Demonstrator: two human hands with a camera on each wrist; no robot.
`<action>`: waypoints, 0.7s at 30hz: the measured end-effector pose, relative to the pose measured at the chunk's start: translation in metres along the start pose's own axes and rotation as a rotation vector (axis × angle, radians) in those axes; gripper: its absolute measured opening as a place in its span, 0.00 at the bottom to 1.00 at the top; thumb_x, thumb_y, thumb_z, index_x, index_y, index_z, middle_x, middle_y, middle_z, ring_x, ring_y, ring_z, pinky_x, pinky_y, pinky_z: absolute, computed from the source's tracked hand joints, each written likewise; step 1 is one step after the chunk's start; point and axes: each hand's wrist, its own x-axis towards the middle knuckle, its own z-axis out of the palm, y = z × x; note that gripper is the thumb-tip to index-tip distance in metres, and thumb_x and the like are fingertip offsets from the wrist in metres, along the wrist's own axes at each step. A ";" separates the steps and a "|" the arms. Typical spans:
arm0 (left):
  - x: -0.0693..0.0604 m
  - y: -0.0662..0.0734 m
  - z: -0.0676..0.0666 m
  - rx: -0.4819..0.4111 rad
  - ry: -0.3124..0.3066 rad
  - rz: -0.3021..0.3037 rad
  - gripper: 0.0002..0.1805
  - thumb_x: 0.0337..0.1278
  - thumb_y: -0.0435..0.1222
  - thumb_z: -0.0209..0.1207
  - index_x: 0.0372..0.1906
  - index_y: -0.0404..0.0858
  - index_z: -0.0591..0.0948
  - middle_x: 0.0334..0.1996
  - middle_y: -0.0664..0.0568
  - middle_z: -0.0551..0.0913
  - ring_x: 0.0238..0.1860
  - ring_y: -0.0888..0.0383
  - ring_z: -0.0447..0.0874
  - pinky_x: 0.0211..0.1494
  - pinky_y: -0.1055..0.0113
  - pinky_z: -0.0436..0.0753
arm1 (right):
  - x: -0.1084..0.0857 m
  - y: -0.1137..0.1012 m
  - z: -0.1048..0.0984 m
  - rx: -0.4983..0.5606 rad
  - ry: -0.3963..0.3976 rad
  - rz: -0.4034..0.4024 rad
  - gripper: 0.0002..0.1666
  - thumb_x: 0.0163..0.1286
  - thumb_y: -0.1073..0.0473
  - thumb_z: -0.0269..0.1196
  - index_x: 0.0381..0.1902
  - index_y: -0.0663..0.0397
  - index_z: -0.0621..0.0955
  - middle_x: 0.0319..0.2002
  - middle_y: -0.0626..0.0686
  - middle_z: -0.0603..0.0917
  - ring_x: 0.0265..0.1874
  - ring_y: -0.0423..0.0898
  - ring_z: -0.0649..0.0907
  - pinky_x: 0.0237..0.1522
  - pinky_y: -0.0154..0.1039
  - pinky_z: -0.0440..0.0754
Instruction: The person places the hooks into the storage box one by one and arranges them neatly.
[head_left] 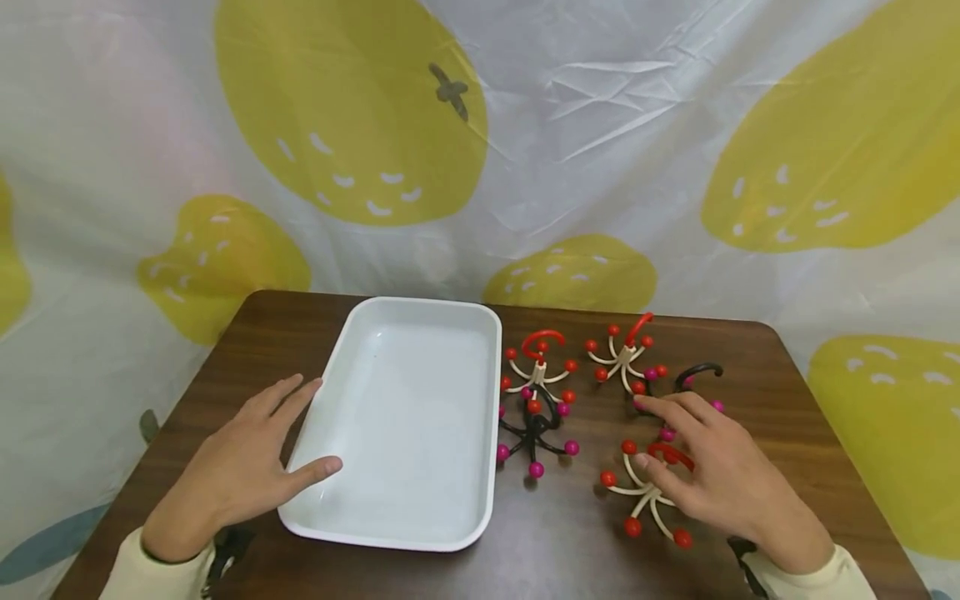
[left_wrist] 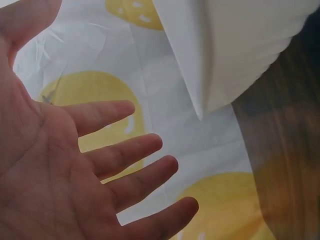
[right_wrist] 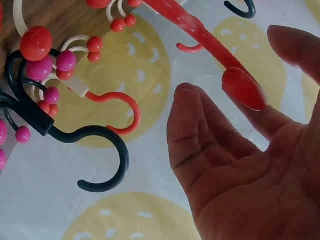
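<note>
My left hand (head_left: 243,462) hovers at the left side of a white rectangular tray (head_left: 401,417), fingers spread, its thumb over the rim. In the left wrist view the palm holds nothing, and the tray's outer wall (left_wrist: 250,55) stands apart from the fingers. My right hand (head_left: 723,475) is over the nearest multi-arm hook (head_left: 651,495), cream with red balls. The red curved end (right_wrist: 245,90) of that hook lies between thumb and fingers in the right wrist view, not pinched. Behind the fingers, a black hook (head_left: 703,368) with magenta balls is partly hidden.
Right of the tray, a cream hook (head_left: 540,372) and a black hook (head_left: 533,432) overlap. Another cream hook (head_left: 626,357) stands farther back. Everything is on a dark wooden table (head_left: 555,554), backed by a fruit-patterned cloth (head_left: 570,167).
</note>
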 end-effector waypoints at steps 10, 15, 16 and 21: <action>-0.002 -0.010 0.012 -0.121 -0.030 0.023 0.53 0.62 0.67 0.65 0.82 0.41 0.64 0.78 0.36 0.64 0.73 0.30 0.71 0.64 0.29 0.76 | -0.005 0.004 0.004 0.107 0.057 -0.027 0.34 0.55 0.61 0.78 0.62 0.47 0.83 0.46 0.35 0.82 0.32 0.30 0.75 0.32 0.24 0.71; -0.003 -0.016 0.020 -0.172 -0.011 0.070 0.46 0.65 0.58 0.68 0.79 0.37 0.68 0.75 0.35 0.70 0.70 0.31 0.76 0.65 0.32 0.77 | -0.014 0.005 0.007 0.133 0.064 -0.016 0.33 0.55 0.66 0.74 0.61 0.49 0.84 0.46 0.36 0.83 0.24 0.29 0.70 0.27 0.22 0.68; -0.003 -0.017 0.021 -0.183 -0.005 0.077 0.45 0.66 0.56 0.69 0.78 0.37 0.68 0.74 0.35 0.71 0.70 0.32 0.76 0.66 0.32 0.77 | -0.015 0.006 0.007 0.138 0.063 -0.014 0.33 0.54 0.67 0.74 0.61 0.49 0.84 0.46 0.37 0.84 0.23 0.29 0.70 0.26 0.21 0.68; -0.002 -0.023 0.024 -0.298 0.004 0.063 0.40 0.70 0.48 0.68 0.78 0.34 0.68 0.71 0.34 0.73 0.62 0.36 0.84 0.55 0.48 0.88 | -0.017 0.006 0.008 0.151 0.069 -0.005 0.33 0.54 0.71 0.72 0.59 0.48 0.85 0.44 0.37 0.85 0.22 0.28 0.71 0.24 0.20 0.69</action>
